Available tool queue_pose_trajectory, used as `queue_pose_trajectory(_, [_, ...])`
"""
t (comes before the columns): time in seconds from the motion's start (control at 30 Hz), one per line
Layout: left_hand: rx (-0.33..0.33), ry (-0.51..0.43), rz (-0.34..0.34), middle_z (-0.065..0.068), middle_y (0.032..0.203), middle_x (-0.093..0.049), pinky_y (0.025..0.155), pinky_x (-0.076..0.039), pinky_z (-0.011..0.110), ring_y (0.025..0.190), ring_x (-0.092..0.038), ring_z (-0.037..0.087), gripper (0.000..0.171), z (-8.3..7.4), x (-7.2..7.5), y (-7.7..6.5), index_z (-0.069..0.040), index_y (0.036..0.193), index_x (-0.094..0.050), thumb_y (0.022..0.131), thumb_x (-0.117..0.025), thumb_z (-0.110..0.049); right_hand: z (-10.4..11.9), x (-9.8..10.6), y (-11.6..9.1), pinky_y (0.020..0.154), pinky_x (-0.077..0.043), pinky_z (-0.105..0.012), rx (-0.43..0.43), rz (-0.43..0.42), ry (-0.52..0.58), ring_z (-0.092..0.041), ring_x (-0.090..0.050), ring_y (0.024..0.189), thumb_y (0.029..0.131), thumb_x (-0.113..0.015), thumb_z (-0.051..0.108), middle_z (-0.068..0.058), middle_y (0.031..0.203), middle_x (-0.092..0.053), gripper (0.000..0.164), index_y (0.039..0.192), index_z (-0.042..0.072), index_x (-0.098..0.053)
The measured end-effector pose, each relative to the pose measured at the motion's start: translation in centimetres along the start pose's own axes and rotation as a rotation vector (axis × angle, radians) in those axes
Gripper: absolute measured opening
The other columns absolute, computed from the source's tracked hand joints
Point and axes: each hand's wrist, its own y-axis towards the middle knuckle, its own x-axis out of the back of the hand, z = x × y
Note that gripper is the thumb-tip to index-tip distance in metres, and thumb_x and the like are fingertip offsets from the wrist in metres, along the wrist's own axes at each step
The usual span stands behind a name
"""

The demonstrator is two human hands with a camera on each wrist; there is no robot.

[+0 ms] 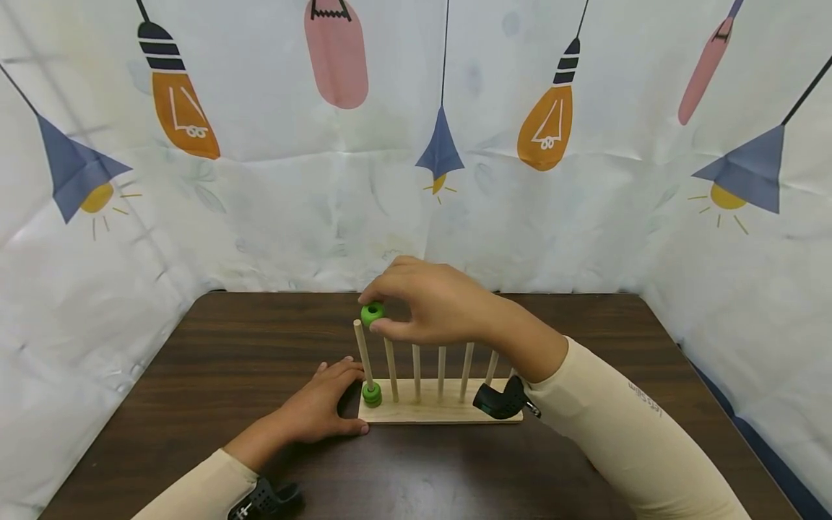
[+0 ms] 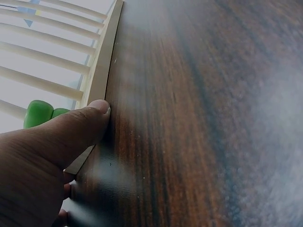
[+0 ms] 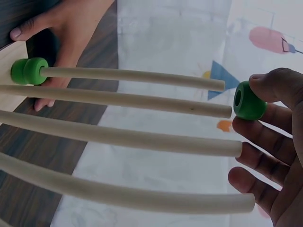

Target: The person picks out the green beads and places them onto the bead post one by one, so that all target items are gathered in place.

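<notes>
A wooden peg stand (image 1: pixel 442 413) with a row of upright pegs sits on the table. Two green beads (image 1: pixel 372 394) are stacked at the bottom of its leftmost peg (image 1: pixel 363 354). Between thumb and fingers, my right hand (image 1: pixel 435 300) pinches another green bead (image 3: pixel 249 101), its hole showing, close to the top of that peg and apart from it. My left hand (image 1: pixel 318 404) holds the stand's left end. Its thumb (image 2: pixel 85 120) lies against the front edge, and the other fingers reach round the end, partly hidden in the left wrist view.
The dark wood-grain table (image 1: pixel 260 339) extends around the stand. A white sheet (image 1: pixel 292 217) printed with lamps and bulbs hangs behind and at both sides. The right forearm (image 1: pixel 611 412) passes over the stand's right end and hides some pegs there.
</notes>
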Motion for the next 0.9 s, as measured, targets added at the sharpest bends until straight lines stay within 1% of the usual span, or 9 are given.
queue_pose_trajectory(0.17, [0.003, -0.007, 0.001, 0.009, 0.146, -0.051, 0.114, -0.017, 0.073, 0.148, -0.031, 0.042, 0.074, 0.1, 0.0, 0.0, -0.014, 0.136, -0.057, 0.080, -0.086, -0.052, 0.2, -0.3, 0.6, 0.087, -0.050, -0.024, 0.019, -0.005, 0.012, -0.005, -0.056, 0.109, 0.096, -0.072, 0.029, 0.013, 0.111, -0.068, 0.027, 0.122, 0.020, -0.072])
queue_pose_trajectory(0.3, [0.003, -0.011, 0.005, 0.009, 0.147, -0.051, 0.114, -0.017, 0.073, 0.148, -0.030, 0.042, 0.074, 0.1, 0.0, 0.0, -0.014, 0.136, -0.057, 0.080, -0.086, -0.052, 0.3, -0.6, 1.0, 0.086, -0.050, -0.025, 0.019, 0.009, 0.019, -0.008, -0.057, 0.110, 0.096, -0.071, 0.029, 0.013, 0.113, -0.068, 0.027, 0.122, 0.020, -0.072])
queue_pose_trajectory(0.63, [0.001, -0.021, 0.012, 0.008, 0.146, -0.051, 0.114, -0.016, 0.074, 0.149, -0.029, 0.043, 0.075, 0.2, 0.0, 0.0, -0.014, 0.138, -0.057, 0.080, -0.085, -0.052, 0.5, -1.1, 1.9, 0.083, -0.051, -0.024, -0.044, 0.089, -0.004, -0.003, -0.055, 0.112, 0.098, -0.069, 0.035, 0.018, 0.112, -0.067, 0.028, 0.124, 0.025, -0.071])
queue_pose_trajectory(0.77, [0.018, -0.005, 0.016, 0.011, 0.149, -0.049, 0.115, -0.017, 0.073, 0.149, -0.029, 0.041, 0.079, 0.1, 0.0, 0.0, -0.011, 0.140, -0.056, 0.079, -0.086, -0.053, 0.5, -0.9, 1.8, 0.089, -0.051, -0.027, -0.073, 0.120, 0.000, -0.006, -0.055, 0.117, 0.098, -0.069, 0.037, 0.013, 0.120, -0.068, 0.032, 0.127, 0.024, -0.069])
queue_pose_trajectory(0.9, [0.034, 0.009, 0.023, 0.014, 0.151, -0.047, 0.117, -0.016, 0.070, 0.150, -0.028, 0.039, 0.083, 0.1, 0.0, 0.0, -0.008, 0.142, -0.054, 0.080, -0.085, -0.054, 0.0, -0.3, 0.8, 0.090, -0.051, -0.029, -0.103, 0.115, -0.020, -0.007, -0.055, 0.119, 0.097, -0.071, 0.036, 0.011, 0.124, -0.067, 0.035, 0.129, 0.022, -0.069])
